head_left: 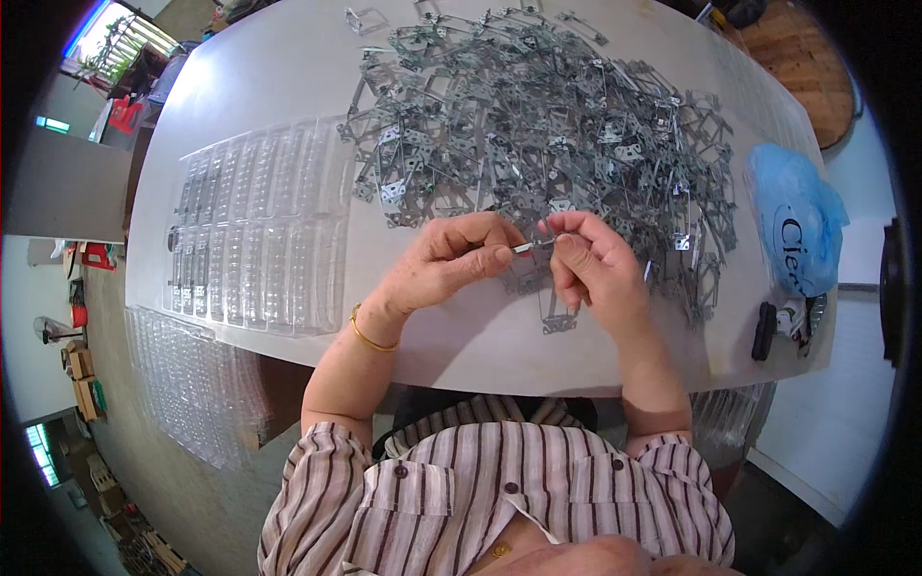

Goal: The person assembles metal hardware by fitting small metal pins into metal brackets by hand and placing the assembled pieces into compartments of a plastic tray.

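Observation:
Over the near edge of a big heap of metal brackets, my two hands meet. My left hand pinches one end of a small metal bracket between thumb and fingers. Its other end sits in the fingertips of my right hand, thumb against forefinger. Much of this bracket is hidden behind the fingers. A loose bracket lies on the table just below my right hand. To the left, a clear plastic tray with long slots holds several metal pieces along its left side.
The pale table curves around me. A blue plastic bag lies at its right edge, with a black object nearby. More clear trays are stacked below the table's left corner. A round wooden top stands at far right.

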Demonstrator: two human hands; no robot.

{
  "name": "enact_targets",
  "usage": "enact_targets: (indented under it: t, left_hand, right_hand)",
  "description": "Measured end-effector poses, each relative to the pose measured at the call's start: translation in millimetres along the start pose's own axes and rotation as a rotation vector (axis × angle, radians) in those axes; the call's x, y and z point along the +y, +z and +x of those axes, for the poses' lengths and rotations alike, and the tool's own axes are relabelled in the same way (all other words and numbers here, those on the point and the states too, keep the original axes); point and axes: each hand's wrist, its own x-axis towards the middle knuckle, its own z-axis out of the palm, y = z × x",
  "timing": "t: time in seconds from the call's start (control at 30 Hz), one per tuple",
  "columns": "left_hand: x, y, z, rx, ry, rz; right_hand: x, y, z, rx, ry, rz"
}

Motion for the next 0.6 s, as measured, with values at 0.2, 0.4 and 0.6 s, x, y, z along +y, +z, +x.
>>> enact_targets:
  t: [0.2,0.4,0.6]
  left_hand:
    - [-0.7,-3.7,1.1,-0.088,0.012,0.052]
    - [-8.0,-1.2,5.5,-0.296,0.158,0.097]
    - [-12.2,0.9,4.6,-0.126,-0.054,-0.154]
  right_hand:
    - [-2.0,-4.7,-0.8,-0.110,0.123,0.203]
    - [-2.2,-10.6,0.8,-0.038,0.112,-0.032]
    - [4.2,-8.0,0.1,0.219,-0.157,0.200]
